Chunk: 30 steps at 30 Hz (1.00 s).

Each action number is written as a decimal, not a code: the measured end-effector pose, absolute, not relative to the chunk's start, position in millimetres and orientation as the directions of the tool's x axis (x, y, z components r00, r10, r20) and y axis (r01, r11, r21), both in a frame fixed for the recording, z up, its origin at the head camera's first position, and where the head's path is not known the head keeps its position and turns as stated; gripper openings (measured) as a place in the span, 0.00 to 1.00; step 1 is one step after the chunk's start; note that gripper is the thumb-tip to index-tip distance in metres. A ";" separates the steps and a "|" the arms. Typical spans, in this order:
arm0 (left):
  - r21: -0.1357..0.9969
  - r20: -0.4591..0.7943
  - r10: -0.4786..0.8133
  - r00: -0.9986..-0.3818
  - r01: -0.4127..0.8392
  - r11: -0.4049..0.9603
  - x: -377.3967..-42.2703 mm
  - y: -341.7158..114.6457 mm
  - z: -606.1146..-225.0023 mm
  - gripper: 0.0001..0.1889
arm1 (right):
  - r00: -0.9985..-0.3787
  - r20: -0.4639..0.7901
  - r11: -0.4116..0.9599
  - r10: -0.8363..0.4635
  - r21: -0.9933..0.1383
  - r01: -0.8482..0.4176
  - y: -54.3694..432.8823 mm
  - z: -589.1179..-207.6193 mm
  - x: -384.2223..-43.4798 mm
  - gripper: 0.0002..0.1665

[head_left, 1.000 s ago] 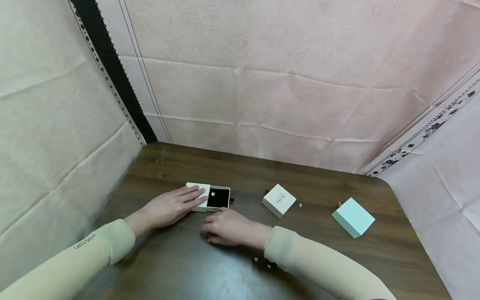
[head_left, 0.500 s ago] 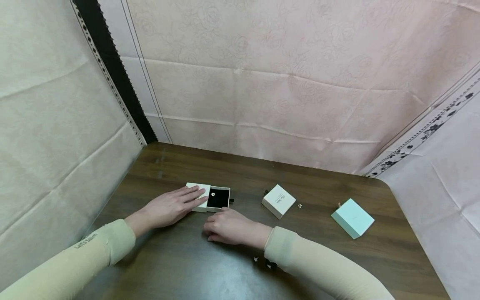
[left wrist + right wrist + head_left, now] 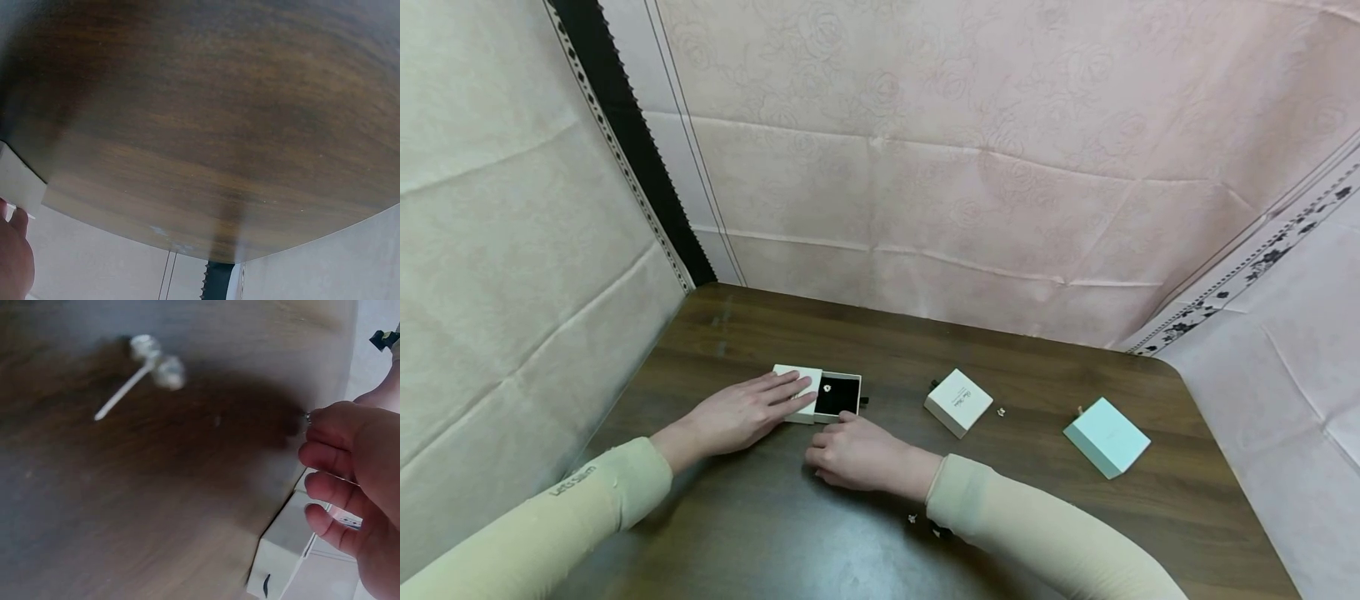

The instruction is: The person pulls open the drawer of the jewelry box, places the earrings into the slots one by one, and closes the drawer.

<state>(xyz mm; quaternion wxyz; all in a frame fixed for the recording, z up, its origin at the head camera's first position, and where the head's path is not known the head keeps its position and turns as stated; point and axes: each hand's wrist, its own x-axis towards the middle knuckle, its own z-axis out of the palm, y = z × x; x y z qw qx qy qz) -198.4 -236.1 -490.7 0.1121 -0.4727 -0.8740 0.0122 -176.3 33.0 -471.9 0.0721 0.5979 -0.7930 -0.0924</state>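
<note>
A white slide-out jewellery box (image 3: 801, 377) lies on the table with its tray (image 3: 842, 420) drawn out to the right. One small silvery earring (image 3: 827, 388) sits on the tray's black pad. My left hand (image 3: 748, 412) rests across the sleeve of this box, fingers stretched out. Just in front of the tray is my right hand (image 3: 865, 454), fingers curled. Its thumb and fingertip pinch a small silvery piece (image 3: 307, 417), mostly hidden. In the right wrist view, a blurred stud earring (image 3: 150, 362) with a straight post lies on the table below that wrist.
A second white box (image 3: 958, 402) stands right of centre, with a small earring (image 3: 1001, 412) beside it. Farther right is a pale turquoise box (image 3: 1107, 436). Near my right sleeve lie another earring (image 3: 912, 518) and a dark small object (image 3: 938, 530). Pale cloth (image 3: 880, 192) hangs behind the table.
My right fingertips have shifted slightly; the small dark reddish spot seen under them earlier is no longer visible. The left hand and the boxes have stayed put.
</note>
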 end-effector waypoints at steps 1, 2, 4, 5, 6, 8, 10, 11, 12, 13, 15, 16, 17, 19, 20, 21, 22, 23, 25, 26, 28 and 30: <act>-0.129 0.186 0.828 -0.529 0.823 0.554 -198.2 -236.4 -491.0 0.32 | -0.273 0.002 0.266 -0.962 0.234 -0.935 32.6 -471.8 -176.1 0.08; -0.130 0.187 0.828 -0.529 0.822 0.555 -198.0 -236.6 -491.2 0.32 | -0.274 -0.002 0.267 -0.962 0.227 -0.937 32.3 -471.9 -176.0 0.07; -0.128 0.192 0.828 -0.527 0.823 0.554 -197.4 -236.9 -491.5 0.32 | -0.281 -0.009 0.274 -0.960 0.202 -0.940 31.8 -472.5 -176.5 0.06; -0.125 0.195 0.828 -0.526 0.824 0.553 -197.2 -237.0 -491.7 0.32 | -0.287 -0.014 0.280 -0.958 0.183 -0.942 31.9 -472.1 -176.9 0.06; -0.123 0.198 0.828 -0.525 0.824 0.552 -196.9 -237.1 -491.8 0.32 | -0.295 -0.018 0.288 -0.955 0.159 -0.944 32.1 -471.9 -177.6 0.06; -0.119 0.202 0.827 -0.524 0.825 0.552 -196.7 -237.0 -492.1 0.32 | -0.313 -0.023 0.310 -0.949 0.100 -0.946 33.2 -470.7 -179.7 0.06; -0.119 0.201 0.827 -0.525 0.825 0.553 -196.5 -236.9 -492.5 0.32 | -0.328 -0.022 0.328 -0.944 0.034 -0.944 34.9 -468.2 -182.7 0.06; -0.119 0.201 0.827 -0.526 0.825 0.553 -196.5 -236.8 -492.8 0.32 | -0.335 -0.016 0.335 -0.942 -0.009 -0.942 36.0 -466.0 -184.6 0.05; -0.119 0.199 0.826 -0.527 0.824 0.554 -196.4 -236.7 -492.8 0.32 | -0.339 0.003 0.338 -0.941 -0.054 -0.940 37.3 -464.7 -187.1 0.05; -0.120 0.196 0.826 -0.529 0.823 0.555 -196.3 -236.5 -492.9 0.32 | -0.347 0.016 0.344 -0.938 -0.096 -0.934 38.5 -463.3 -190.0 0.05; -0.120 0.192 0.826 -0.530 0.823 0.556 -196.3 -236.2 -492.7 0.32 | -0.371 0.034 0.358 -0.928 -0.196 -0.913 41.3 -460.6 -197.0 0.07; -0.120 0.192 0.826 -0.530 0.823 0.555 -196.4 -236.0 -492.7 0.32 | -0.388 0.043 0.366 -0.921 -0.250 -0.896 42.9 -458.7 -200.5 0.08; -0.120 0.193 0.826 -0.529 0.823 0.555 -196.6 -235.7 -492.6 0.32 | -0.401 0.058 0.368 -0.914 -0.299 -0.881 44.5 -457.1 -204.5 0.08; -0.124 0.193 0.827 -0.528 0.823 0.555 -197.3 -235.3 -492.4 0.33 | -0.437 0.068 0.381 -0.897 -0.382 -0.842 48.2 -453.7 -212.8 0.08; -0.127 0.195 0.827 -0.527 0.823 0.554 -197.6 -235.2 -492.4 0.33 | -0.456 0.073 0.386 -0.887 -0.422 -0.820 50.1 -451.7 -217.2 0.08; -0.130 0.194 0.827 -0.527 0.822 0.554 -198.1 -235.1 -492.6 0.33 | -0.471 0.083 0.388 -0.878 -0.453 -0.803 52.0 -449.0 -221.1 0.08; -0.134 0.192 0.827 -0.528 0.821 0.555 -198.4 -235.1 -492.7 0.33 | -0.488 0.091 0.392 -0.868 -0.477 -0.787 53.7 -446.9 -225.3 0.08; -0.138 0.191 0.827 -0.529 0.820 0.556 -198.8 -235.1 -492.7 0.33 | -0.503 0.098 0.395 -0.859 -0.499 -0.771 55.5 -445.1 -229.7 0.08; -0.143 0.186 0.827 -0.531 0.818 0.557 -198.9 -235.2 -492.8 0.33 | -0.542 0.096 0.415 -0.835 -0.538 -0.734 58.8 -442.6 -237.8 0.08; -0.143 0.184 0.826 -0.532 0.817 0.558 -199.0 -235.5 -492.9 0.33 | -0.557 0.094 0.421 -0.825 -0.555 -0.717 60.1 -441.5 -241.5 0.08; -0.138 0.179 0.825 -0.536 0.816 0.561 -198.9 -235.6 -492.8 0.33 | -0.581 0.085 0.434 -0.809 -0.580 -0.690 62.7 -440.7 -248.3 0.08; -0.131 0.176 0.824 -0.539 0.816 0.562 -198.9 -235.6 -492.3 0.33 | -0.597 0.071 0.448 -0.799 -0.592 -0.670 64.5 -441.2 -254.1 0.08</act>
